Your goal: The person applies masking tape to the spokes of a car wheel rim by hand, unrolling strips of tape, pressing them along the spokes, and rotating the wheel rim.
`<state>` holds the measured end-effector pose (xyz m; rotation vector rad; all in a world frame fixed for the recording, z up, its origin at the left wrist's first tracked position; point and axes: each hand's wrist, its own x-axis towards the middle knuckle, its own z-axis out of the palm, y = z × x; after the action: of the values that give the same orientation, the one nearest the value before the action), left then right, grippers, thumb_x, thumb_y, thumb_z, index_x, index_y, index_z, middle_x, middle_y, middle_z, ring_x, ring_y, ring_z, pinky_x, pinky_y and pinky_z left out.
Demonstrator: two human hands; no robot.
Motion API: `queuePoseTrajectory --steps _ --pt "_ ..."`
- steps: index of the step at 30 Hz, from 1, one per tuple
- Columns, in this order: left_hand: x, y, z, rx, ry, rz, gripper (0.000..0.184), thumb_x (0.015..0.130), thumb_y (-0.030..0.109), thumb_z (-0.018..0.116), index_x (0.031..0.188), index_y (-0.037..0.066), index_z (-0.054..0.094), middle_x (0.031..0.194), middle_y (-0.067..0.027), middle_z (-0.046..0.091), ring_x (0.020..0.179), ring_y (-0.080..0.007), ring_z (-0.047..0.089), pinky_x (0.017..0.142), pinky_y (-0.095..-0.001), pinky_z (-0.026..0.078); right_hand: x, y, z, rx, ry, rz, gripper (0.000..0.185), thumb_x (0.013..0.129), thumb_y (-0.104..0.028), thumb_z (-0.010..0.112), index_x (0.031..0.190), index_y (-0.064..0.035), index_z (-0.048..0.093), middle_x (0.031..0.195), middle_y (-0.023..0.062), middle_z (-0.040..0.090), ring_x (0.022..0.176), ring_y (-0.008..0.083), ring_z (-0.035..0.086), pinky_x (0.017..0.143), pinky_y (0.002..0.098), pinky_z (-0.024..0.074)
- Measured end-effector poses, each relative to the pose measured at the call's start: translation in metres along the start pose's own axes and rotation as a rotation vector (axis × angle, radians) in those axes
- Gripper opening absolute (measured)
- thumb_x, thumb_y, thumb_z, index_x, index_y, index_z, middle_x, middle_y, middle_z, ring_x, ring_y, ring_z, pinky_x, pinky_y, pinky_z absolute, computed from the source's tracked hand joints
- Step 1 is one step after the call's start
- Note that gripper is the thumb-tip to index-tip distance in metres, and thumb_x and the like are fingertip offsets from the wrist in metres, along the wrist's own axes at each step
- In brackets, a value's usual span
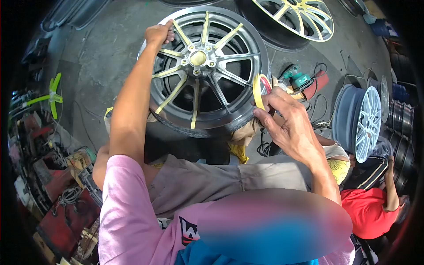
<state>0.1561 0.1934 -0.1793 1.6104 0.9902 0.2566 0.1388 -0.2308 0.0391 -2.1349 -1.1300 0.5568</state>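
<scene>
A dark grey alloy wheel (192,67) lies face up before my knees, on top of what looks like a tyre or another rim. Strips of yellow masking tape cover several of its spokes and the round hub centre; the spokes at the right are bare metal. My left hand (160,34) grips the outer lip at the wheel's upper left, fingers curled near the end of a taped spoke. Between the thumb and fingers of my right hand (286,119) is a roll of yellow masking tape (257,92), upright by the wheel's right edge.
Another wheel (302,17) with yellow-taped spokes lies at the upper right. A green power tool (302,79) with a cord rests on the floor. Farther right stands a silver-blue wheel (369,119), near a person in a red shirt (366,212). A green-bladed fan (54,97) stands left.
</scene>
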Motion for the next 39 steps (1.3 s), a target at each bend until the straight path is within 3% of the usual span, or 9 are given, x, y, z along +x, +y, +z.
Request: queuePoseTrajectory --steps 4,7,11,13,20,29,31,34,39 --pt "-0.012 0.008 0.021 0.114 0.112 0.032 0.038 0.083 0.039 0.079 0.081 0.001 0.071 0.069 -0.0063 0.068 0.055 -0.0117 0.063 0.048 -0.0242 0.048 0.000 0.003 0.002 0.007 -0.002 -0.007 0.017 0.088 -0.010 0.069 0.092 0.0038 0.060 0.088 0.0183 0.056 0.079 0.0417 0.059 0.068 0.0469 0.0460" --pt "-0.015 0.016 0.024 0.286 0.225 0.048 0.039 0.082 0.038 0.078 0.072 0.001 0.070 0.062 -0.0070 0.069 0.052 -0.0114 0.066 0.059 -0.0286 0.055 0.000 0.004 0.003 -0.005 -0.003 -0.006 0.017 0.087 -0.009 0.070 0.092 0.0038 0.060 0.089 0.0180 0.056 0.079 0.0409 0.059 0.068 0.0468 0.0464" --pt "-0.005 0.013 0.022 0.236 0.208 0.069 0.039 0.084 0.037 0.076 0.072 0.001 0.069 0.063 -0.0072 0.070 0.053 -0.0126 0.066 0.058 -0.0284 0.056 -0.001 0.005 0.003 0.014 0.003 -0.025 0.016 0.085 -0.006 0.070 0.093 0.0039 0.060 0.088 0.0182 0.056 0.079 0.0406 0.060 0.068 0.0462 0.0467" --pt "-0.004 0.013 0.020 0.248 0.131 0.051 0.034 0.089 0.035 0.072 0.081 0.001 0.070 0.070 -0.0067 0.070 0.054 -0.0123 0.066 0.048 -0.0251 0.050 -0.002 0.006 0.003 0.032 0.015 -0.026 0.016 0.084 -0.005 0.071 0.093 0.0039 0.060 0.088 0.0182 0.056 0.079 0.0405 0.060 0.067 0.0461 0.0467" --pt "-0.005 0.011 0.019 0.180 0.134 0.075 0.031 0.093 0.030 0.068 0.085 0.001 0.070 0.069 -0.0063 0.070 0.053 -0.0117 0.064 0.048 -0.0252 0.049 -0.003 0.006 0.003 0.026 0.003 -0.041 0.015 0.084 -0.003 0.070 0.092 0.0038 0.059 0.085 0.0179 0.053 0.077 0.0402 0.057 0.066 0.0468 0.0450" --pt "0.011 0.007 0.013 0.212 0.118 0.061 0.035 0.093 0.034 0.069 0.085 0.000 0.070 0.071 -0.0071 0.070 0.054 -0.0111 0.063 0.048 -0.0246 0.048 -0.005 0.006 0.005 0.014 -0.032 -0.028 0.016 0.085 -0.005 0.069 0.091 0.0041 0.057 0.086 0.0193 0.054 0.079 0.0413 0.058 0.068 0.0473 0.0443" --pt "0.008 0.018 0.005 0.045 -0.035 0.008 0.041 0.091 0.041 0.071 0.086 0.000 0.071 0.071 -0.0081 0.069 0.053 -0.0111 0.060 0.048 -0.0238 0.046 -0.005 0.004 0.002 0.012 -0.017 -0.029 0.017 0.086 -0.006 0.070 0.091 0.0041 0.057 0.087 0.0197 0.055 0.080 0.0414 0.059 0.068 0.0470 0.0446" --pt "-0.013 0.046 -0.024 0.099 -0.082 0.041 0.049 0.089 0.048 0.071 0.090 -0.001 0.070 0.071 -0.0079 0.067 0.054 -0.0106 0.058 0.048 -0.0229 0.043 -0.006 -0.002 0.001 0.067 0.034 -0.079 0.019 0.085 -0.007 0.071 0.091 0.0038 0.057 0.086 0.0182 0.056 0.078 0.0398 0.058 0.068 0.0442 0.0452" --pt "-0.082 0.099 -0.074 0.264 -0.239 0.162 0.051 0.092 0.053 0.065 0.097 0.003 0.070 0.070 -0.0035 0.064 0.058 -0.0092 0.058 0.053 -0.0215 0.046 -0.015 -0.006 -0.006 0.194 -0.042 -0.028 0.022 0.085 -0.011 0.073 0.092 0.0027 0.057 0.082 0.0114 0.058 0.074 0.0271 0.058 0.066 0.0372 0.0465"
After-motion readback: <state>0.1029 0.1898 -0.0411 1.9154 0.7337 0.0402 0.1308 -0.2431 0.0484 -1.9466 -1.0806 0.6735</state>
